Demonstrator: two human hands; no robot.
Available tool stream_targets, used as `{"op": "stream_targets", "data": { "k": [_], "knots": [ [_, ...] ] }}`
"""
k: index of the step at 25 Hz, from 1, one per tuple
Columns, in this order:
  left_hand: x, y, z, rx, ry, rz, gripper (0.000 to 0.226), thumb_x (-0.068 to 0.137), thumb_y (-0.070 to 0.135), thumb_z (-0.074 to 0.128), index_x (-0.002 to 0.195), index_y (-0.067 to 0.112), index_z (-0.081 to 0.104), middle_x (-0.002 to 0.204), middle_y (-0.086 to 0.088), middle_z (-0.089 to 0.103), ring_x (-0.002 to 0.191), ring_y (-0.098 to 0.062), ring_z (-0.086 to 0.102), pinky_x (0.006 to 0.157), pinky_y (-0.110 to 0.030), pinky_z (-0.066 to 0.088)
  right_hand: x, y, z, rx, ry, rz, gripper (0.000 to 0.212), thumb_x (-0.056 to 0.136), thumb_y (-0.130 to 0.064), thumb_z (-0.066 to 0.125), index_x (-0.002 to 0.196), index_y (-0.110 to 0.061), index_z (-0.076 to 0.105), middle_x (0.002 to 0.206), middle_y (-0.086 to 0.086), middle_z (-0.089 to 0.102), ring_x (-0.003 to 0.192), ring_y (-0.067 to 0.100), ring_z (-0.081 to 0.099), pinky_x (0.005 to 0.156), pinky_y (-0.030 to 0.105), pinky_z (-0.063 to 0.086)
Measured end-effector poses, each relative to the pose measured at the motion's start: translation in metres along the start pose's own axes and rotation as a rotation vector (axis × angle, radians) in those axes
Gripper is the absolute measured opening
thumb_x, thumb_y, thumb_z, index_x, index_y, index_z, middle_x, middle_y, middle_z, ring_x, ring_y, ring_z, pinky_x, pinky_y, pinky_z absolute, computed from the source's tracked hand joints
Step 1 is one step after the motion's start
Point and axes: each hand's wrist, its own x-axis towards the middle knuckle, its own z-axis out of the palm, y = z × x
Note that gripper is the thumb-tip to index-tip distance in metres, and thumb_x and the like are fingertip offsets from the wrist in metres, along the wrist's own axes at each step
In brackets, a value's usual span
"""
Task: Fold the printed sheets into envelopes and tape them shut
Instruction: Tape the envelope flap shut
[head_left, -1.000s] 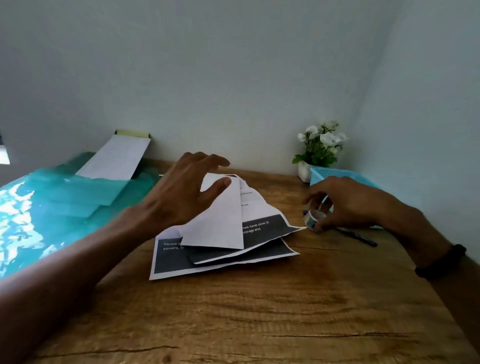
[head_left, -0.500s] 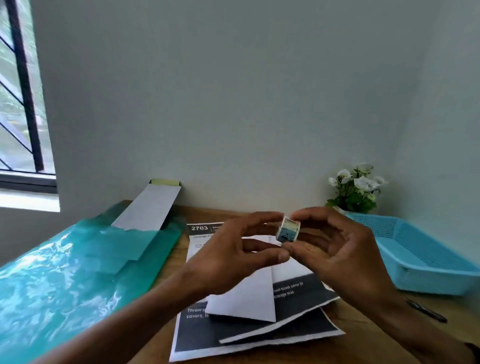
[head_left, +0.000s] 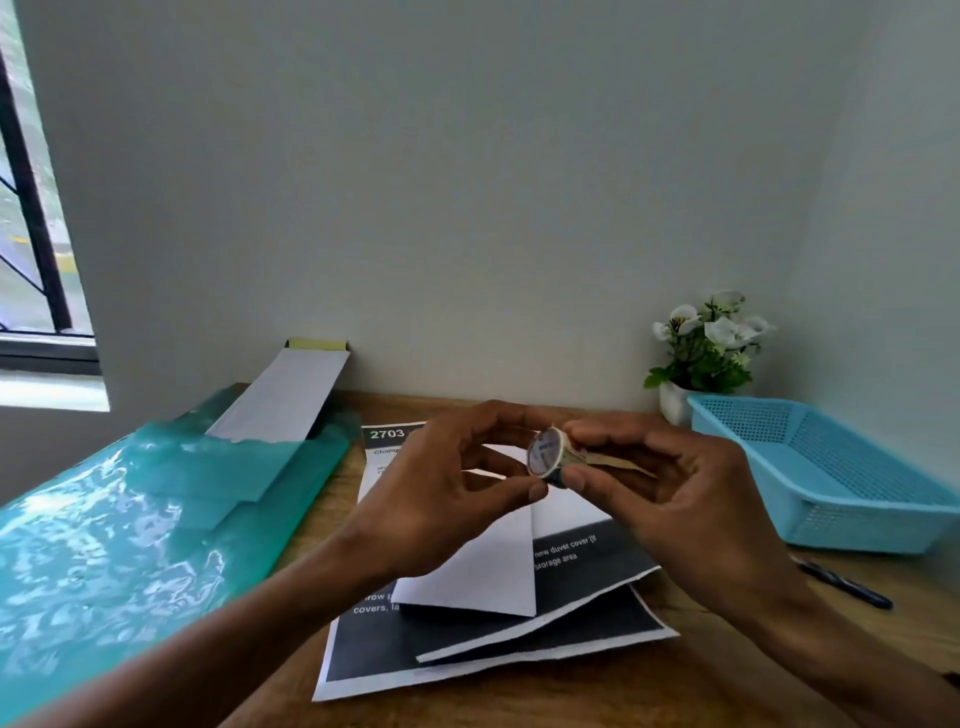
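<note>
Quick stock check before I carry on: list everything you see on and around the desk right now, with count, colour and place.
tape roll: 1, small, pale, held above the sheets
printed sheets: a few, white and black, stacked mid-desk
folded sheet: 1, white, atop the stack
basket: 1, blue, right
pen: 1, dark, in front of basket
potted flowers: 1, white blooms, back right
plastic sheeting: 1, teal, left
paper strip: 1, white, leaning on wall
desk: 1, wooden
window: 1, dark-framed, far left
left hand: pinches roll
right hand: pinches roll

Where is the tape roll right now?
In the head view, centre: the tape roll is held up between both hands, above the folded sheets.
</note>
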Motion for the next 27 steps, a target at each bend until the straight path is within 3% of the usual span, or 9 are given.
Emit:
{"op": "stream_targets", "data": {
  "k": [7, 11, 13, 17, 20, 23, 27],
  "knots": [
    [-0.004, 0.002, 0.004, 0.11, 0.049, 0.058, 0.056, 0.081, 0.024, 0.088, 0.132, 0.031, 0.066, 0.116, 0.013, 0.076, 0.1, -0.005, 0.075, 0.082, -0.028, 0.064, -0.001, 0.005, -0.003, -0.263, -0.02, -0.122, 0.028, 0.082, -0.041, 0.071, 0.102, -0.024, 0.082, 0.111, -0.015, 0.077, 0.107, 0.0, 0.071, 0.089, 0.016, 0.058],
    [-0.005, 0.0, 0.003, 0.181, 0.059, 0.1, 0.06, 0.083, 0.027, 0.086, 0.138, 0.033, 0.061, 0.12, 0.014, 0.074, 0.106, -0.005, 0.073, 0.084, -0.029, 0.064, -0.001, 0.011, -0.003, -0.456, -0.018, -0.254, 0.012, 0.089, -0.022, 0.076, 0.099, -0.016, 0.078, 0.109, -0.004, 0.068, 0.099, 0.005, 0.067, 0.083, 0.014, 0.058],
    [-0.005, -0.001, 0.003, 0.211, 0.061, 0.114, 0.057, 0.085, 0.029, 0.085, 0.137, 0.033, 0.062, 0.122, 0.016, 0.073, 0.107, -0.006, 0.072, 0.084, -0.031, 0.064, 0.002, 0.012, -0.003, -0.481, 0.002, -0.268, 0.009, 0.092, -0.022, 0.075, 0.097, -0.015, 0.073, 0.105, -0.001, 0.063, 0.091, 0.005, 0.064, 0.079, 0.016, 0.058],
    [-0.004, -0.004, 0.004, 0.256, 0.069, 0.148, 0.049, 0.088, 0.025, 0.083, 0.133, 0.033, 0.066, 0.121, 0.019, 0.073, 0.109, -0.006, 0.071, 0.083, -0.03, 0.064, 0.007, 0.01, -0.01, -0.456, -0.012, -0.185, 0.024, 0.096, -0.044, 0.06, 0.1, -0.021, 0.066, 0.095, -0.009, 0.065, 0.085, 0.007, 0.065, 0.069, 0.022, 0.057],
    [-0.004, -0.006, 0.005, 0.293, 0.067, 0.172, 0.046, 0.089, 0.023, 0.082, 0.132, 0.033, 0.067, 0.121, 0.02, 0.073, 0.11, -0.007, 0.07, 0.085, -0.029, 0.063, 0.011, 0.012, -0.015, -0.357, -0.019, -0.069, 0.015, 0.099, -0.036, 0.061, 0.103, -0.022, 0.063, 0.08, -0.008, 0.068, 0.068, 0.008, 0.068, 0.06, 0.023, 0.056],
    [0.001, -0.003, 0.004, 0.345, 0.037, 0.2, 0.044, 0.091, 0.022, 0.08, 0.132, 0.031, 0.067, 0.123, 0.018, 0.072, 0.11, -0.007, 0.07, 0.085, -0.031, 0.063, 0.018, 0.016, -0.027, -0.23, 0.089, 0.021, 0.006, 0.102, -0.027, 0.062, 0.102, -0.02, 0.062, 0.072, 0.001, 0.072, 0.049, 0.014, 0.065, 0.049, 0.027, 0.057],
    [0.043, 0.004, 0.006, 0.573, -0.066, 0.301, 0.045, 0.092, 0.02, 0.077, 0.135, 0.029, 0.064, 0.125, 0.011, 0.068, 0.109, -0.004, 0.065, 0.084, -0.027, 0.059, 0.03, 0.026, -0.048, -0.268, 0.263, 0.053, 0.008, 0.098, -0.026, 0.068, 0.103, -0.019, 0.069, 0.085, -0.004, 0.076, 0.055, 0.014, 0.07, 0.057, 0.034, 0.064]
  ]
}}
